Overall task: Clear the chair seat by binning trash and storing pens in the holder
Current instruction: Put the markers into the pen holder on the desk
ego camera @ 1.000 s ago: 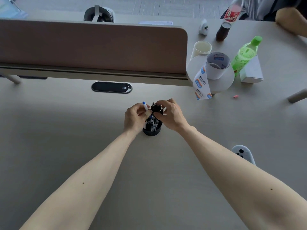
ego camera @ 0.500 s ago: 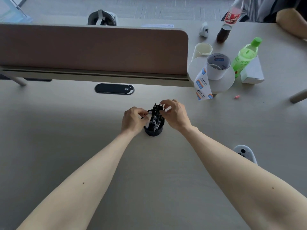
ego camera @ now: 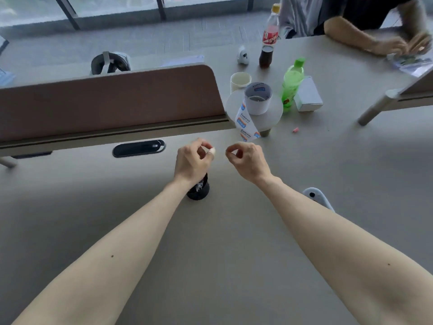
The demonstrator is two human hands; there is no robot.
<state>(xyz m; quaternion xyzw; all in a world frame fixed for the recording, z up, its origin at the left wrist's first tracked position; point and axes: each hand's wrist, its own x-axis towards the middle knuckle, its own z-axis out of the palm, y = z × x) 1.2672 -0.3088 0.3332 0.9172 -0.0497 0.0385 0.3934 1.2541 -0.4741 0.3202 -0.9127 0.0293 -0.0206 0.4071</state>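
The black pen holder (ego camera: 199, 191) stands on the grey desk (ego camera: 210, 242) with pens inside, its top hidden by my left wrist. My left hand (ego camera: 191, 161) hovers just above and behind it, fingers curled; a small white patch shows at one fingertip and I cannot tell what it is. A little to the right, my right hand (ego camera: 249, 161) is raised, fingers curled with thumb and forefinger tips together, and holds nothing that I can see. The chair seat and the bin are out of view.
A brown divider panel (ego camera: 105, 102) runs along the back left, with a black cable port (ego camera: 138, 148) below it. Paper cups (ego camera: 257, 98), a green bottle (ego camera: 291, 83), a white box (ego camera: 307, 95) and a cola bottle (ego camera: 269, 38) stand back right. A white controller (ego camera: 318, 198) lies right; another person's arms (ego camera: 375, 38) are far right.
Both hands let go of the pens in the holder and lifted up and apart. The camera tilted up, so more of the far desk and the other person shows.
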